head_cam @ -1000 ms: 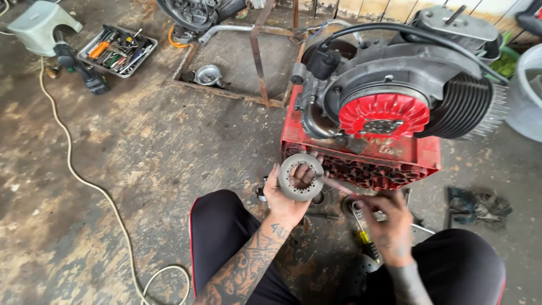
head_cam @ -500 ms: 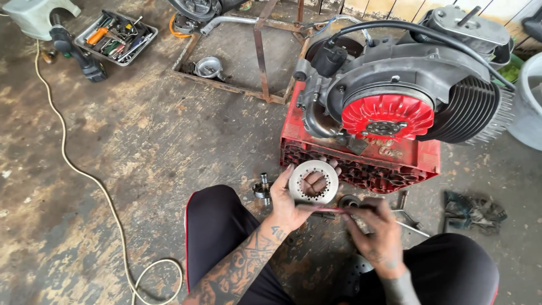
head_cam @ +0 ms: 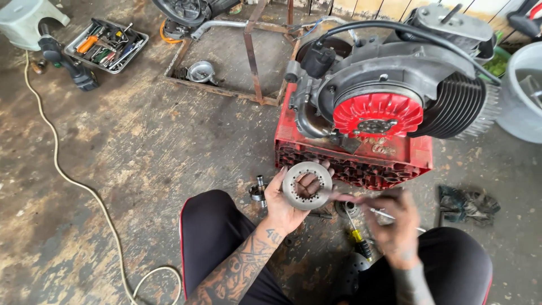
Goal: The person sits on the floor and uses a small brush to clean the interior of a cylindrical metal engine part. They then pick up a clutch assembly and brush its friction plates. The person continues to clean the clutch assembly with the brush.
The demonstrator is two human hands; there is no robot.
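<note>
My left hand (head_cam: pixel 285 206) holds a round grey metal ring part (head_cam: pixel 307 185) flat on its fingers, just in front of a red plastic crate (head_cam: pixel 406 161). My right hand (head_cam: pixel 395 220), blurred, grips a thin metal tool (head_cam: pixel 361 202) whose tip points at the ring's right edge. On the crate sits a small engine (head_cam: pixel 395 85) with a red finned fan cover (head_cam: pixel 377 114) and black cooling fins. Both my knees, in black trousers, frame the hands.
A yellow-handled screwdriver (head_cam: pixel 358 234) and small metal parts (head_cam: pixel 258 191) lie on the stained concrete floor between my knees. A white cord (head_cam: pixel 56 164) runs along the left. A tool tray (head_cam: pixel 107 45), a power tool (head_cam: pixel 68 62), a metal frame (head_cam: pixel 251 56) and a grey bucket (head_cam: pixel 522 96) stand farther off.
The left hand has turned the ring so its flat face points up at me. The right hand rose from the floor with the thin tool toward the ring.
</note>
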